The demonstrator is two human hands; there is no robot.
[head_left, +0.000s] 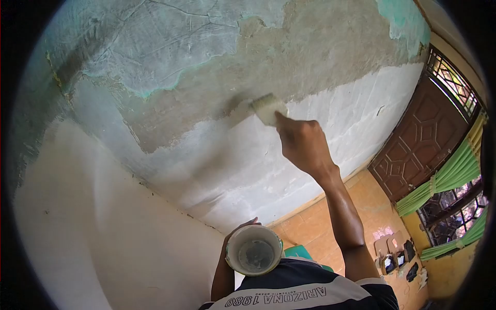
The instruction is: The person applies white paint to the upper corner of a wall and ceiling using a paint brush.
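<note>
The right hand held its fingers closed round a brush pressed against the wall. The left hand gripped the bucket (close to the chest). Tilted, that bucket could have spilled, or the loaded brush dripped.

Daylight came through the windows at right, leaving the wall evenly lit, dimmer toward the left. Fisheye bending curved the edges inside a black ring. The brush was slightly blurred.
</note>
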